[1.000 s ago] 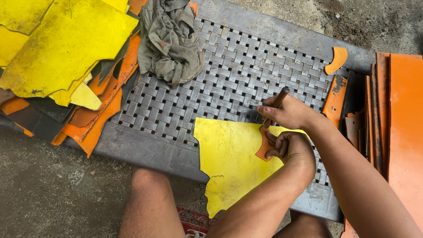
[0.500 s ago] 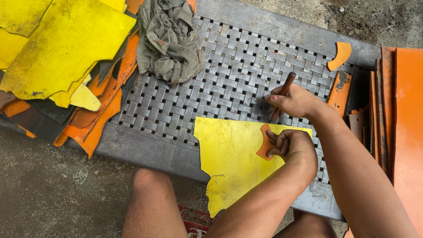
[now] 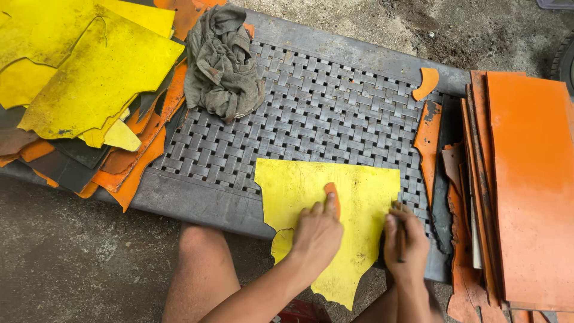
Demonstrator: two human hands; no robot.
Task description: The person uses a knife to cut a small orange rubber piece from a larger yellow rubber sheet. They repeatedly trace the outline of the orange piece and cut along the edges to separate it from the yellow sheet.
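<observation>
left hand [image 3: 315, 236] presses a small orange template [image 3: 332, 197] flat on the ragged yellow sheet [image 3: 359, 197] at the woven bench's [image 3: 311, 113] near edge, right hand [image 3: 406, 242] pinching a thin dark pen [image 3: 402, 242].

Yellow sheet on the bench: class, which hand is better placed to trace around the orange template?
Probably the right hand: it grips a pen-like tool at the yellow sheet edge, while the left hand presses the orange template flat.
</observation>
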